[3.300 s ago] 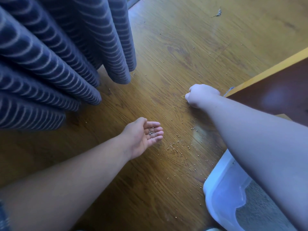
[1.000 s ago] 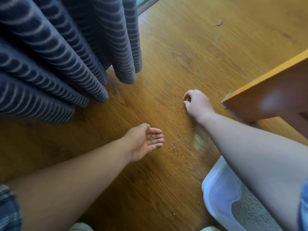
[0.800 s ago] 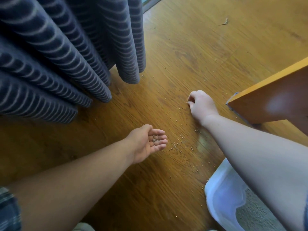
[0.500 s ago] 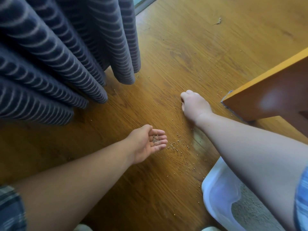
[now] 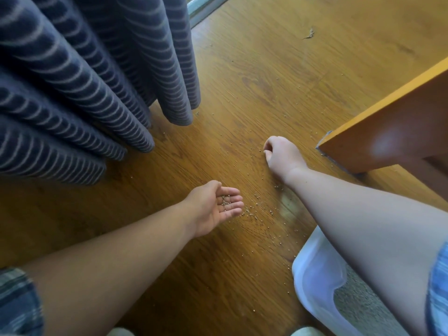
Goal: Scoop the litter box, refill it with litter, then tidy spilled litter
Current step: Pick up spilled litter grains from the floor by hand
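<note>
Spilled litter grains lie scattered over the wooden floor between my hands. My left hand lies palm up just above the floor, fingers straight, with a small heap of collected grains on them. My right hand reaches further out, its fingers curled down against the floor, fingertips pinched together at a grain. The white litter box with grey litter inside sits at the bottom right, partly hidden by my right forearm.
A dark blue striped curtain hangs down to the floor at the left. An orange wooden furniture corner juts in at the right, close to my right hand. A scrap of debris lies far off on the floor.
My right hand has shifted slightly over the floor and turned, its fingers now pinching at a grain. My left hand has stayed put, palm up with the grains.
</note>
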The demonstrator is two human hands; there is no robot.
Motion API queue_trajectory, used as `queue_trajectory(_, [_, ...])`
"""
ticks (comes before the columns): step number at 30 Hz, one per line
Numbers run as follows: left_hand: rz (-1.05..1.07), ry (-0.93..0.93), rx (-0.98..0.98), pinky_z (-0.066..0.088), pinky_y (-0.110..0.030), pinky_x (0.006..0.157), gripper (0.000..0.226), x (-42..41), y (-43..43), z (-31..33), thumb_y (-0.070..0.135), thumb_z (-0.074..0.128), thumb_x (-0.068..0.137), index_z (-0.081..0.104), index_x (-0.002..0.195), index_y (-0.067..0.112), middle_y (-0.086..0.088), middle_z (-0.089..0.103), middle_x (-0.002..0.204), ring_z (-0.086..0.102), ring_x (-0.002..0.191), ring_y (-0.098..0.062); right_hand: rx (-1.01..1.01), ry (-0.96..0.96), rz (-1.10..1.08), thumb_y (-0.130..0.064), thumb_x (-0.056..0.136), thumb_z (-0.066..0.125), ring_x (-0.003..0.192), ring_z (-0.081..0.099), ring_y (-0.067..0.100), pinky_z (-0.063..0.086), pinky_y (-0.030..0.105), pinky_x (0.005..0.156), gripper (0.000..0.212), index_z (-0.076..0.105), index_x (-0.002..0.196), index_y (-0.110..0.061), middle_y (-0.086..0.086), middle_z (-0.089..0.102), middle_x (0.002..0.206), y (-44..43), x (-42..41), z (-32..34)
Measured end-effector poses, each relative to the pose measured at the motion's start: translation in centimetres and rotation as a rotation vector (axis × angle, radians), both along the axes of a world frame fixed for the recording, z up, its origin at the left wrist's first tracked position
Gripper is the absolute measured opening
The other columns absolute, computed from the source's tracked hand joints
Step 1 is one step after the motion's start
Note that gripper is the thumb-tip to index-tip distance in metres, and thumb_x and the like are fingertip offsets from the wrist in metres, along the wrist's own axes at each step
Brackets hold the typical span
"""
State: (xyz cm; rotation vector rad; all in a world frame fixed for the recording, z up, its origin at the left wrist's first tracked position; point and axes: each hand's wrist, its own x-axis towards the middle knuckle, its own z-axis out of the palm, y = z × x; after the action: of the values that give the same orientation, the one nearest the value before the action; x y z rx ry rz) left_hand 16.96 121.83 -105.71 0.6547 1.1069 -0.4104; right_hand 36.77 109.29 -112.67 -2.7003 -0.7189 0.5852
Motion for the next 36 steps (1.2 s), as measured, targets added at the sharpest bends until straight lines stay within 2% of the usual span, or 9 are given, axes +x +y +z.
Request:
queue_trajectory(11, [0.02,0.015,-0.015,0.061,-0.038,0.08,0.042,-0.2,0.8,-0.2,0.02,0.03,0.106,0.065,0.114,-0.003,-0.022,0.069,0.112,0.069,0.102,-0.03,-0.062,-0.028,0.087,-0.024,0.099,0.051,0.086,0.053,0.025,0.048,0.037,0.077,0.008,0.056,0.094,-0.021,-0.003,0.053,0.098,1.0,0.2,-0.3])
queue_trajectory(16, [0.033,0.009,-0.006,0.061,-0.037,0.075,0.043,-0.2,0.8,-0.4,0.022,0.031,0.107,0.066,0.112,-0.003,-0.022,0.069,0.111,0.07,0.101,-0.031,-0.087,-0.042,0.132,-0.025,0.099,0.05,0.088,0.056,0.026,0.052,0.041,0.08,0.008,0.056,0.094,-0.022,-0.002,0.052,0.097,1.2,0.1,-0.3])
queue_trajectory(22, [0.03,0.016,-0.012,0.061,-0.038,0.077,0.043,-0.2,0.6,-0.6,0.022,0.031,0.106,0.065,0.113,-0.003,-0.022,0.07,0.11,0.07,0.101,-0.031,-0.212,-0.108,0.208,-0.015,0.096,0.046,0.085,0.052,0.027,0.04,0.035,0.068,0.006,0.051,0.092,-0.015,0.002,0.048,0.093,2.4,-0.4,0.6])
queue_trajectory(24, [0.021,0.016,-0.015,0.061,-0.038,0.078,0.043,-0.1,0.4,-0.4,0.022,0.03,0.107,0.065,0.114,-0.003,-0.021,0.069,0.111,0.069,0.102,-0.031,-0.186,-0.055,0.192,-0.019,0.094,0.05,0.085,0.052,0.026,0.042,0.035,0.07,0.004,0.052,0.091,-0.017,0.001,0.05,0.093,3.0,-0.7,1.3])
queue_trajectory(27, [0.023,0.001,-0.04,0.061,-0.039,0.082,0.044,0.0,0.4,-0.4,0.023,0.028,0.108,0.063,0.117,-0.003,-0.022,0.068,0.113,0.068,0.103,-0.031,0.089,0.081,0.151,-0.021,0.089,0.056,0.081,0.056,0.019,0.045,0.031,0.072,0.003,0.058,0.087,-0.02,-0.003,0.06,0.088,3.3,-1.8,3.3])
queue_trajectory(29, [0.034,-0.022,-0.07,0.059,-0.041,0.088,0.045,0.2,0.4,-0.5,0.025,0.028,0.108,0.062,0.118,-0.003,-0.022,0.066,0.116,0.066,0.105,-0.031,0.225,0.221,0.221,-0.018,0.087,0.061,0.075,0.058,0.01,0.045,0.025,0.071,0.004,0.063,0.085,-0.02,-0.009,0.064,0.08,2.9,-3.4,5.8])
queue_trajectory(31, [0.051,-0.049,-0.119,0.058,-0.042,0.091,0.045,0.5,0.1,-0.7,0.027,0.028,0.108,0.06,0.12,-0.003,-0.023,0.064,0.12,0.065,0.109,-0.032,0.223,0.353,0.331,-0.016,0.087,0.065,0.07,0.056,0.001,0.043,0.017,0.066,0.007,0.068,0.084,-0.022,-0.012,0.065,0.075,1.8,-5.2,7.9])
queue_trajectory(33, [0.06,-0.077,-0.175,0.058,-0.042,0.089,0.045,0.9,-0.6,-0.7,0.027,0.03,0.107,0.058,0.122,-0.004,-0.024,0.062,0.123,0.065,0.111,-0.033,0.174,0.398,0.394,-0.017,0.089,0.065,0.072,0.058,0.0,0.043,0.013,0.065,0.012,0.073,0.085,-0.026,-0.013,0.068,0.077,0.2,-5.9,9.0])
queue_trajectory(36, [0.012,-0.08,-0.157,0.059,-0.039,0.081,0.045,1.6,-1.6,-0.3,0.025,0.028,0.107,0.061,0.117,-0.004,-0.022,0.065,0.116,0.067,0.103,-0.03,0.116,0.365,0.304,-0.019,0.094,0.06,0.078,0.059,0.002,0.042,0.015,0.07,0.017,0.076,0.091,-0.024,-0.014,0.069,0.08,-2.4,-4.8,9.0])
